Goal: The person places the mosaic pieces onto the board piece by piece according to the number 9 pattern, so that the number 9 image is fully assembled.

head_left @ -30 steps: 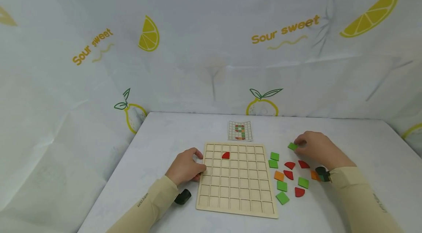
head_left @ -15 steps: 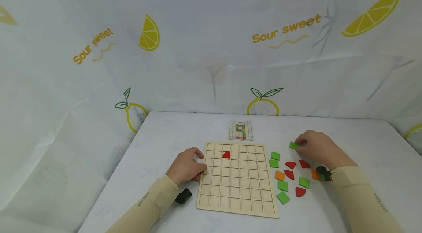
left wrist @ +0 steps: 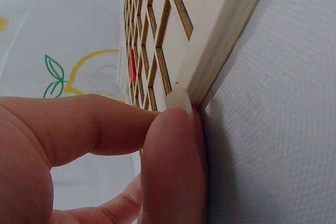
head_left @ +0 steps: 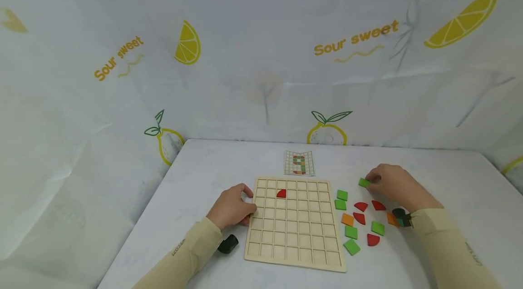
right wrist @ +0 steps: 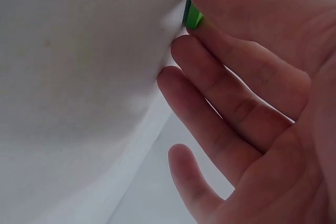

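Note:
A pale wooden grid board (head_left: 297, 234) lies on the table, with one red quarter-circle tile (head_left: 281, 193) in a cell of its second row. My left hand (head_left: 232, 207) holds the board's left edge; in the left wrist view the thumb (left wrist: 176, 156) lies against the board's side. To the right of the board's far corner, my right hand (head_left: 391, 183) pinches a green square tile (head_left: 363, 182) between thumb and index finger. In the right wrist view that green tile (right wrist: 194, 17) is partly hidden by the thumb, and the other fingertips lie at the table surface.
A small pattern card (head_left: 299, 163) lies behind the board. Right of the board are scattered green square tiles (head_left: 351, 247), red quarter-circle tiles (head_left: 373, 240) and orange tiles (head_left: 347, 219). One orange tile is partly hidden by the dark device on the right wrist.

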The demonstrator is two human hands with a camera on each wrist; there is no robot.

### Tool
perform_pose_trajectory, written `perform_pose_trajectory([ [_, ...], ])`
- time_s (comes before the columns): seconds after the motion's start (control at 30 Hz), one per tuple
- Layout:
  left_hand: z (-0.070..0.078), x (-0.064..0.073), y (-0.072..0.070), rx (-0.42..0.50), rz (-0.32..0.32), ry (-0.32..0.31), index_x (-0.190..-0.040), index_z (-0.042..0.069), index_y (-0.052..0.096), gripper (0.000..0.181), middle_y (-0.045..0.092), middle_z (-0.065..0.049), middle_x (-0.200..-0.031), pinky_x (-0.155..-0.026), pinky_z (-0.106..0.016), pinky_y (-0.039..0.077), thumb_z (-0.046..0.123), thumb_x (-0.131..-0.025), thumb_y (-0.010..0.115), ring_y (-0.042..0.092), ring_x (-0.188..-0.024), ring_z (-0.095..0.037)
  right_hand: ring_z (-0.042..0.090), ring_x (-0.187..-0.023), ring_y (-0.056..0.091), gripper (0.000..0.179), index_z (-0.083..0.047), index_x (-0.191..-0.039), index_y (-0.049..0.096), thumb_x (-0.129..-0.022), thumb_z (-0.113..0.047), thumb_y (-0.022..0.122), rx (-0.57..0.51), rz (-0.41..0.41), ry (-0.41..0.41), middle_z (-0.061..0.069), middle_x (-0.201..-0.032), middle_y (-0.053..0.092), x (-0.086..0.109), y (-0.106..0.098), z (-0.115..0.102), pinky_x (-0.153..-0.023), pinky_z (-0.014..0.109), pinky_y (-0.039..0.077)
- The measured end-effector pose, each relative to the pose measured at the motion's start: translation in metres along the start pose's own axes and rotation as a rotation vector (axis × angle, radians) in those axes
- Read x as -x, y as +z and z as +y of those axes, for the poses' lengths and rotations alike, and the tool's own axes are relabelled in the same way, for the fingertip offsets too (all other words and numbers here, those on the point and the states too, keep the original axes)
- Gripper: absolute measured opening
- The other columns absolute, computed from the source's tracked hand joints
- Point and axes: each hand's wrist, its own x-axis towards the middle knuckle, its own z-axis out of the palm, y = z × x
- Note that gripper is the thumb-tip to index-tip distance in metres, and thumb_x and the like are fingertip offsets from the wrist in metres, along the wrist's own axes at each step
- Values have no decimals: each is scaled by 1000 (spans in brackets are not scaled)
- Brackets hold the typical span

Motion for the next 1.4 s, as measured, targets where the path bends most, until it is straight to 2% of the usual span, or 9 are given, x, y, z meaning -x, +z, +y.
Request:
perform_pose_trajectory([
  [0.27,-3,-2,1,0,-4,2,-119,10,65,30,70,-3,-64,-65,-29,51,13,-90,72,69,-55,-14,42,-110,64,32,3,-121,76,-94,-15,78,-7,-1,-38,24,-120,73,-1,2,-14,-99,61,57],
  [0.67,0,-1,-1,-2,-6,-7,-119,10,65,31,70,-4,-65,-66,-29,49,12,-90,74,69,-56,-15,33,-107,67,29,0,-118,79,-95,-17,79,6,-12,-143,15,-114,77,-7,11,-60,-102,59,56],
  [0.87,0,-2,-2,-3,-6,-16,-119,11,65,30,70,-4,-65,-66,-29,49,13,-90,74,69,-57,-15,29,-107,67,29,-4,-119,78,-95,-20,80,-1,-21,-194,10,-115,76,-11,19,-85,-99,54,57],
  [1.1,-1,-3,-3,13,-9,-17,-119,11,65,32,70,-3,-64,-64,-29,51,12,-88,72,68,-56,-14,27,-107,71,25,-6,-116,80,-95,-20,81,18,-13,-290,5,-112,76,-15,28,-112,-95,50,59],
  [1.4,-1,-2,-3,10,-12,-20,-119,11,65,32,71,-3,-64,-65,-29,50,12,-88,71,69,-57,-15,24,-108,72,22,-9,-117,80,-95,-14,77,-11,-29,-349,4,-115,76,-14,39,-135,-93,45,59],
])
